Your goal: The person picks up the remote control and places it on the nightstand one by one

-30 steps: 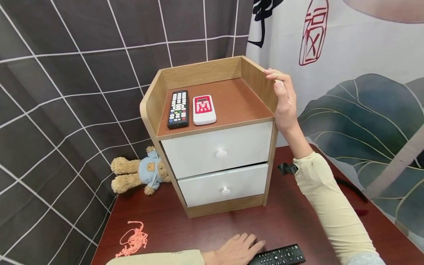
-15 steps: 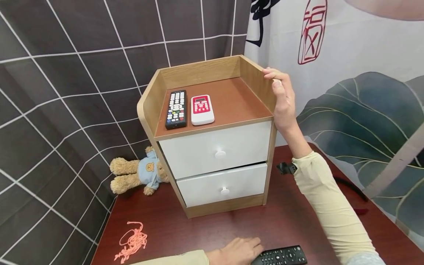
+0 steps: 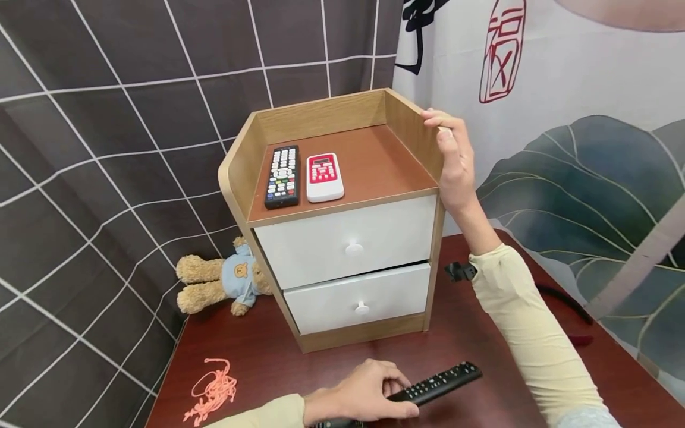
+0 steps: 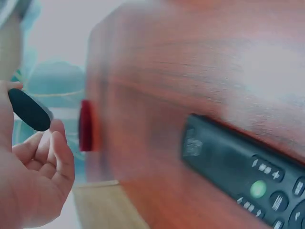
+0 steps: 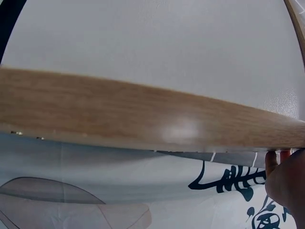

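Over the table's front part my left hand pinches a black remote control by one end, its other end tilted up to the right. A second black remote lies on the table in the left wrist view, mostly hidden below that hand in the head view. My right hand grips the right side panel of a small wooden cabinet with two white drawers. On the cabinet's brown top lie a black remote with colored buttons and a white-and-red remote side by side.
A teddy bear in a blue shirt lies left of the cabinet. Tangled pink string is at the table's front left. Curtains hang behind and at the left. A dark curved object lies at the right edge.
My left hand has taken hold of a black remote and lifted it from the table, exposing part of another remote under the hand. The right hand stays on the cabinet's side.
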